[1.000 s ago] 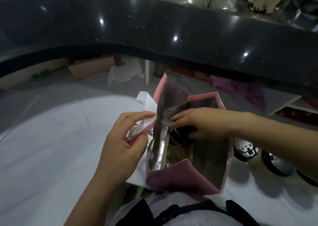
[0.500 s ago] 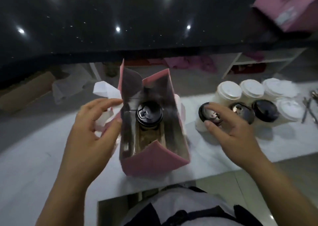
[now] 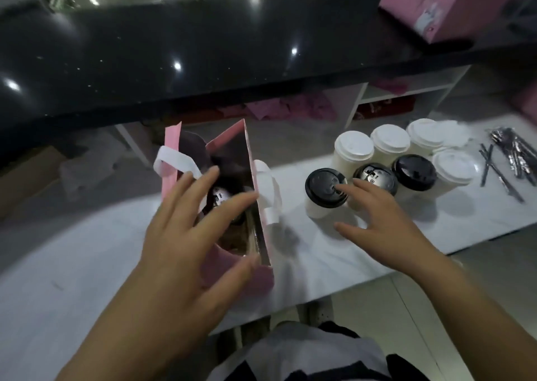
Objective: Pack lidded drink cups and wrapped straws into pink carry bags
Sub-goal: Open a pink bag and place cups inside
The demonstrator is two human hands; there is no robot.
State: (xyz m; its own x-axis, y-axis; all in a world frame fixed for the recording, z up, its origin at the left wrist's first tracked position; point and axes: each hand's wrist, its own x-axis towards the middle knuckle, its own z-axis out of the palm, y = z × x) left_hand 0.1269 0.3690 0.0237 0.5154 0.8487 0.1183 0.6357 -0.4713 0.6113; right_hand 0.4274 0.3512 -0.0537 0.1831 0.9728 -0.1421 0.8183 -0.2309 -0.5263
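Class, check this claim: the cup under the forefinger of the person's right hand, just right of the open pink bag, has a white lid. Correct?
No. The head view shows that the cup under the forefinger of the right hand, just right of the open pink bag, has a black lid; the white-lidded cups stand behind it.

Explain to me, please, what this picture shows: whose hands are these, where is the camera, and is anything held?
There is no machine: a person works with two bare hands, and one camera worn on the head looks down at them. The left hand is spread open over the mouth of a pink bag, which stands on the white table with one black-lidded cup inside. The right hand, also open, reaches to the nearest cup, a fingertip at its black lid. Behind it stand six more cups, two with black lids and four with white. Wrapped straws lie at the far right. Neither hand holds anything.
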